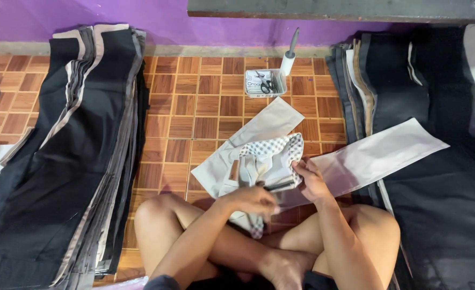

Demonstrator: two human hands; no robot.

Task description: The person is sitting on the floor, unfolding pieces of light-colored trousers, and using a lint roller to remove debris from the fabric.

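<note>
I sit cross-legged on a wood-pattern tile floor. In front of my knees lies a white cloth piece with a black-and-white checked lining. My right hand grips the checked edge of this cloth at its right side. My left hand is closed over the lower part of the cloth and holds a thin dark tool that points toward my right hand. A small brown patch shows on the cloth to the left of my left hand.
A tall stack of dark garment pieces lies on the left, another dark stack on the right. A long white cloth strip lies by my right hand. A clear box with scissors and a white grey-handled tool stand near the purple wall.
</note>
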